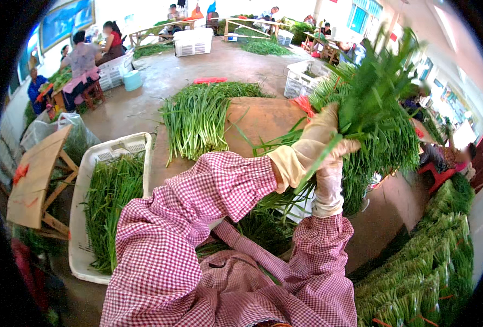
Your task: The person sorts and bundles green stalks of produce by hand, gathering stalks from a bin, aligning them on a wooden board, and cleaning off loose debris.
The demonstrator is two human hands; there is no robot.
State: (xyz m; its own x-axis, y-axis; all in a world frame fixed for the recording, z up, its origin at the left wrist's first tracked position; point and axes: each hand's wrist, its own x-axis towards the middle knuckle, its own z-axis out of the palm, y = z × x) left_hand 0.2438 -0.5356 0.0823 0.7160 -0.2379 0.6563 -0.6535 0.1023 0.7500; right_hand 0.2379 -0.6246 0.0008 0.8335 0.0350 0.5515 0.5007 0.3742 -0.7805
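Observation:
Both my hands wear pale, thin gloves and meet above the right part of a wooden table (249,114). My left hand (309,144) is closed round a bunch of long green chives (380,82), whose leaves fan up to the right and are smeared by motion. Just below it, my right hand (331,177) is closed against the lower end of the same bunch; its fingertips are partly hidden by leaves. A loose leaf crosses in front of the gloves. On the table's left side lies a pile of chives (200,120), white stalks toward me. More chives (396,144) hang over the right edge.
At left stands a white plastic crate (78,218) of chives, beside a small wooden stand (37,182). Rows of tied bunches (426,261) line the lower right. Red ties (304,105) lie near my hands. Farther off are crates (193,42) and several people at tables.

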